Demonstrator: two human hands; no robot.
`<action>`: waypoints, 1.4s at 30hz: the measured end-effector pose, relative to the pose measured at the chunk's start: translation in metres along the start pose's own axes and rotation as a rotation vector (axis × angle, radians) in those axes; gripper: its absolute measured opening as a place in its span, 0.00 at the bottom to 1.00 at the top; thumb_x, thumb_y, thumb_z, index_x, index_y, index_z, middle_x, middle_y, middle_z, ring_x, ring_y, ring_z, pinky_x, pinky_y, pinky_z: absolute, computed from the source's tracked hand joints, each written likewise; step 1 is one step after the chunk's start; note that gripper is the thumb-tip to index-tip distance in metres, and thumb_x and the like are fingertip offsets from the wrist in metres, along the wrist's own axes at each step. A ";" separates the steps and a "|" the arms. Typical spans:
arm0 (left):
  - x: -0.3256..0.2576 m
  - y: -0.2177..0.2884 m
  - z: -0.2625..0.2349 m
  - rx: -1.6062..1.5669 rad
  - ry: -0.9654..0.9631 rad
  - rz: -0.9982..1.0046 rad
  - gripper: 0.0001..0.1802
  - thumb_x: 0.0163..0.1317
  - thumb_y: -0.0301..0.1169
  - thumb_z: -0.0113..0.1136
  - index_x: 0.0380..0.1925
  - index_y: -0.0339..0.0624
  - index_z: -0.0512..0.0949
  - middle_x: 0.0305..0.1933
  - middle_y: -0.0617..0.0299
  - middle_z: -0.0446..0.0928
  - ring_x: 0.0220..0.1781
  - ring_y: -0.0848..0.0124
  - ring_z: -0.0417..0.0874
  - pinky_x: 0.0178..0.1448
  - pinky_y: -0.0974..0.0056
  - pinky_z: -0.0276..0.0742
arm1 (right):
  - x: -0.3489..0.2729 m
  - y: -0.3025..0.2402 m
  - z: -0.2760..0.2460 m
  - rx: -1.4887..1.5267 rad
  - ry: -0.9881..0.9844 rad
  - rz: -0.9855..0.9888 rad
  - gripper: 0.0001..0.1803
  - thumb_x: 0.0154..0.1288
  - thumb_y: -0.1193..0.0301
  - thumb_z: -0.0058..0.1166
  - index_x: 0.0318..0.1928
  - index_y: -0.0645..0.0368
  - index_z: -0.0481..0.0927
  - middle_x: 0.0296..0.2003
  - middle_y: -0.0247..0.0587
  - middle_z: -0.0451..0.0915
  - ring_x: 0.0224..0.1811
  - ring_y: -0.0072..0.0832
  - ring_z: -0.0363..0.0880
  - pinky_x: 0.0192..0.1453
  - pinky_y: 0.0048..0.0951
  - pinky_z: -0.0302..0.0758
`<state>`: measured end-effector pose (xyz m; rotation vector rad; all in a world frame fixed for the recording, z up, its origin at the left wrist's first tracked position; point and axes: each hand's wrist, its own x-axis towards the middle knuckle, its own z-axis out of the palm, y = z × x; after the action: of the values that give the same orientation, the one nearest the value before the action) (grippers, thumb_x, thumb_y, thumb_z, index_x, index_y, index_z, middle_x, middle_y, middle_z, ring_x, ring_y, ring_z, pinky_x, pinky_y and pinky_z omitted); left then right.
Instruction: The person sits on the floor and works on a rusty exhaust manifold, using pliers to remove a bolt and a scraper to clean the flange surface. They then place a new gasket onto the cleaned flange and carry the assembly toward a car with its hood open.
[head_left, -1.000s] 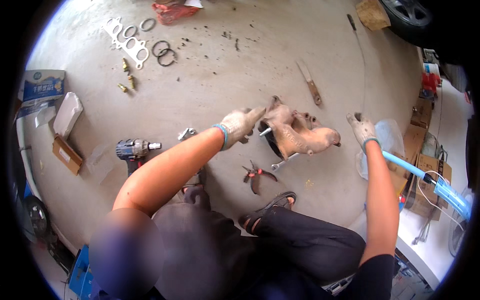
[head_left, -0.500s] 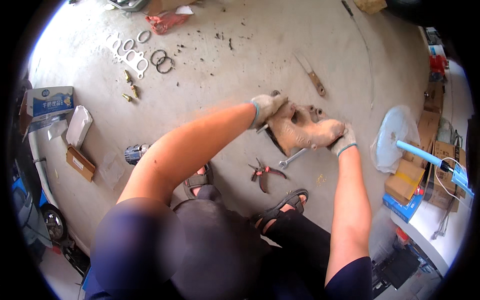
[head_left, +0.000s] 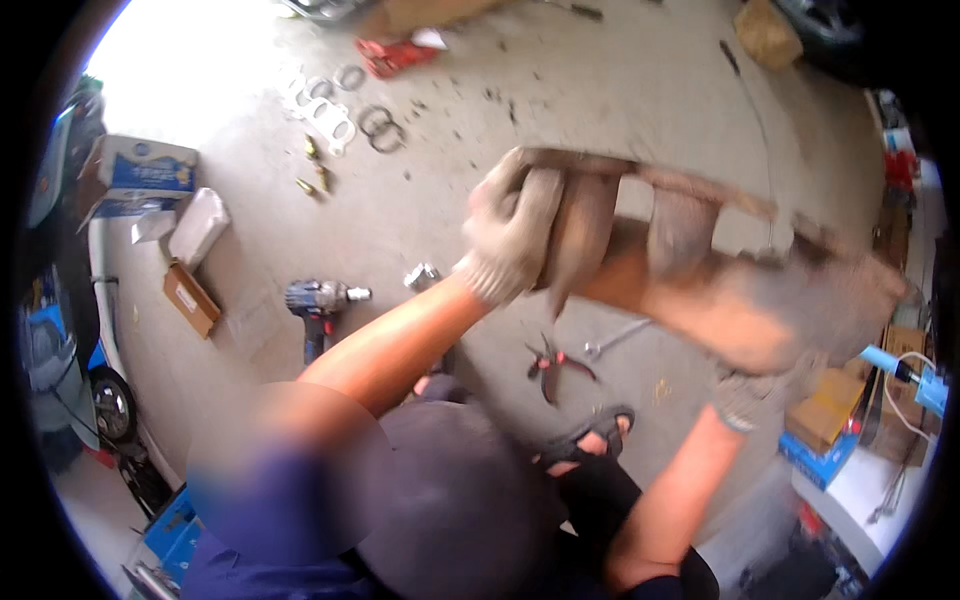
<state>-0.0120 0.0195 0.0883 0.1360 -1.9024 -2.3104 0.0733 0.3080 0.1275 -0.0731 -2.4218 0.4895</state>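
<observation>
A rusty, cast exhaust manifold [head_left: 690, 305] is lifted up close in front of me, above the floor, with a flange edge along its upper side. My left hand [head_left: 510, 230], in a pale work glove, is closed around a pipe at its left end. My right hand [head_left: 755, 395], also gloved and blurred, is under the manifold's right end, fingers partly hidden. On the floor below lie pliers [head_left: 550, 368] with red-and-black handles and a wrench [head_left: 612, 342]. A cordless impact wrench [head_left: 318, 297] lies left of my left forearm, near a shiny metal socket [head_left: 422, 275].
At the upper left are flat metal gaskets [head_left: 328, 122], dark rings [head_left: 380, 130] and several brass-coloured bolts [head_left: 314, 165]. A blue-and-white carton [head_left: 150, 175] stands at the left. Cardboard boxes [head_left: 825, 405] are at the right. A red plastic bag [head_left: 395, 57] lies far off.
The manifold has been raised nearer and tilted, so it now looks much larger and covers the spot where the knife lay. Both hands moved with it. The view has shifted, revealing the impact wrench.
</observation>
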 end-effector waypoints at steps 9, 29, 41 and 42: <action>0.081 0.039 -0.051 0.540 0.198 0.836 0.17 0.70 0.25 0.52 0.56 0.32 0.78 0.54 0.45 0.85 0.56 0.49 0.85 0.59 0.51 0.82 | 0.134 -0.116 -0.004 0.853 0.222 0.517 0.30 0.72 0.51 0.54 0.66 0.54 0.75 0.60 0.47 0.79 0.62 0.41 0.79 0.64 0.48 0.79; 0.040 0.114 -0.031 0.942 -0.349 0.726 0.16 0.66 0.44 0.64 0.27 0.44 0.80 0.26 0.53 0.84 0.27 0.51 0.87 0.30 0.53 0.81 | -0.011 -0.086 0.127 1.613 -0.041 1.172 0.27 0.83 0.51 0.45 0.69 0.56 0.74 0.62 0.42 0.80 0.62 0.36 0.82 0.62 0.43 0.83; -0.011 0.023 -0.042 0.837 -0.930 0.773 0.11 0.54 0.36 0.66 0.33 0.43 0.78 0.28 0.58 0.80 0.34 0.58 0.84 0.40 0.52 0.79 | -0.069 -0.122 0.151 1.655 -0.353 1.312 0.20 0.80 0.60 0.51 0.64 0.58 0.77 0.59 0.46 0.82 0.60 0.39 0.82 0.66 0.45 0.80; -0.004 0.028 -0.043 0.932 -0.990 0.819 0.12 0.52 0.35 0.67 0.33 0.43 0.78 0.25 0.58 0.78 0.31 0.58 0.83 0.37 0.52 0.79 | -0.064 -0.122 0.159 1.646 -0.364 1.323 0.20 0.80 0.60 0.52 0.63 0.58 0.77 0.59 0.46 0.82 0.61 0.39 0.81 0.68 0.46 0.79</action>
<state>0.0000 -0.0269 0.1072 -1.5777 -2.5077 -0.8226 0.0336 0.1318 0.0199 -0.8698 -1.1491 2.9335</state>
